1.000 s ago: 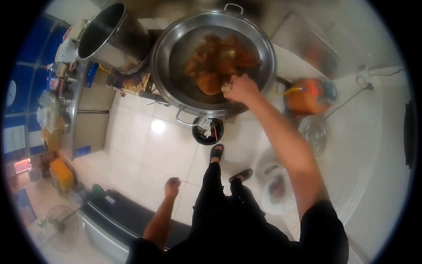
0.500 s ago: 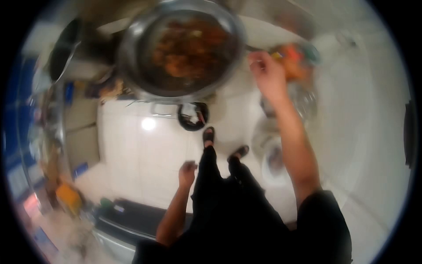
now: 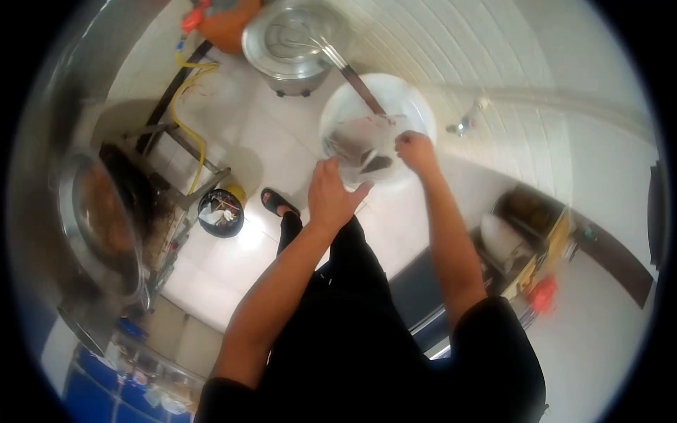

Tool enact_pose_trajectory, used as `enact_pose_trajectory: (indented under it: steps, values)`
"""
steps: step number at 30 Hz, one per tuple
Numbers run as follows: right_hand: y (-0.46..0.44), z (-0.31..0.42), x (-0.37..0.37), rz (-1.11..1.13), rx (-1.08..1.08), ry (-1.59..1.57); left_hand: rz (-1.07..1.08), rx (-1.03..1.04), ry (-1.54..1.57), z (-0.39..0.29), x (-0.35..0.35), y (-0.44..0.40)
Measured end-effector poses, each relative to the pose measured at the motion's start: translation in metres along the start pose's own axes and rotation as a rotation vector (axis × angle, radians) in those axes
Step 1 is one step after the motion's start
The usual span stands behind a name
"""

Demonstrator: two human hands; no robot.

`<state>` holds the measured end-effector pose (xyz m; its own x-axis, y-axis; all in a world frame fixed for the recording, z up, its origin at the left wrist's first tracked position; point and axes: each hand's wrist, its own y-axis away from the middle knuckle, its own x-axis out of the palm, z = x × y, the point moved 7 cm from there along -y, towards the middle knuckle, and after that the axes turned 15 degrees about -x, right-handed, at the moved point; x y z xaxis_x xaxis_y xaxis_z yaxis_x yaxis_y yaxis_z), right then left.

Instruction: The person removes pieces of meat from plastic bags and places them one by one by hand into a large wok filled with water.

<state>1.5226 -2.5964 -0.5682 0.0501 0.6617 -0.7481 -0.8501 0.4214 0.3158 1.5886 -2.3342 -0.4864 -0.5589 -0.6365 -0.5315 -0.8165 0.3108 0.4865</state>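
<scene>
A clear plastic bag (image 3: 352,141) with something dark in its lower part spreads between my hands, over a round white basin (image 3: 423,113). My left hand (image 3: 337,194) grips the bag's near left edge, thumb pointing right. Closed fingers of my right hand (image 3: 416,151) pinch its right side. A whisk with a dark handle (image 3: 363,92) leans across the basin's rim, its wires toward a lidded metal pot. What the dark content is, I cannot make out.
The lidded metal pot (image 3: 293,42) stands at the top. A large metal pan (image 3: 70,211) with brown food is at the left. A black bin (image 3: 221,213) and a yellow hose (image 3: 201,141) are left of my feet. A tap (image 3: 469,118) is on the right wall.
The view has turned right, so the pan now lies at the left edge. Both hands have come together at the plastic bag and taken hold of it.
</scene>
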Motion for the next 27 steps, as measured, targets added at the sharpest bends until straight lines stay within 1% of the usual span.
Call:
enact_pose_trajectory:
  steps: [2, 3, 4, 6, 8, 9, 10, 11, 12, 14, 15, 16, 18, 21, 23, 24, 26, 27]
  values:
    - [0.001, -0.018, 0.03, 0.076, -0.053, 0.084, -0.072, 0.045, -0.147, -0.019, 0.035, -0.012]
    - [-0.001, -0.034, 0.045, 0.077, -0.028, 0.062, -0.144, 0.091, -0.176, -0.027, 0.046, -0.019]
    - [-0.006, -0.052, 0.065, 0.113, -0.033, 0.045, -0.125, 0.093, -0.202, -0.026, 0.06, -0.03]
    - [-0.013, -0.074, 0.091, 0.151, -0.023, 0.01, 0.019, -0.267, 0.302, 0.009, 0.071, -0.057]
    - [-0.019, -0.083, 0.106, 0.064, -0.137, -0.243, 0.048, -0.341, 0.591, 0.007, 0.068, -0.067]
    - [-0.022, -0.09, 0.112, 0.069, -0.125, -0.258, 0.049, -0.361, 0.585, 0.001, 0.061, -0.07]
    - [-0.024, -0.093, 0.123, 0.155, -0.128, -0.279, 0.049, -0.381, 0.58, -0.003, 0.053, -0.071]
    - [-0.026, -0.096, 0.135, 0.241, -0.134, -0.298, 0.078, -0.454, 0.577, -0.004, 0.048, -0.072]
    - [-0.03, -0.097, 0.136, 0.248, -0.128, -0.311, 0.075, -0.464, 0.565, -0.005, 0.044, -0.073]
    - [-0.033, -0.09, 0.144, 0.366, -0.193, -0.37, 0.143, -0.478, 0.579, -0.003, 0.039, -0.07]
    - [-0.037, -0.088, 0.146, 0.374, -0.188, -0.38, 0.171, -0.508, 0.614, 0.0, 0.041, -0.068]
    - [-0.036, -0.093, 0.157, 0.527, -0.081, -0.302, 0.169, -0.52, 0.607, 0.002, 0.041, -0.065]
    - [-0.034, -0.098, 0.167, 0.684, 0.028, -0.223, 0.143, -0.468, 0.603, 0.0, 0.041, -0.06]
    - [-0.037, -0.094, 0.172, 0.683, -0.001, -0.164, 0.154, -0.509, 0.673, 0.001, 0.045, -0.052]
    - [-0.04, -0.094, 0.169, 0.583, -0.025, -0.207, 0.163, -0.527, 0.674, 0.008, 0.046, -0.05]
    - [-0.039, -0.091, 0.164, 0.586, -0.025, -0.208, 0.173, -0.538, 0.679, 0.012, 0.047, -0.05]
    - [-0.032, -0.083, 0.155, 0.628, 0.081, -0.393, 0.174, -0.532, 0.668, 0.015, 0.047, -0.049]
    - [-0.03, -0.088, 0.161, 0.632, 0.082, -0.394, 0.179, -0.525, 0.667, 0.015, 0.047, -0.05]
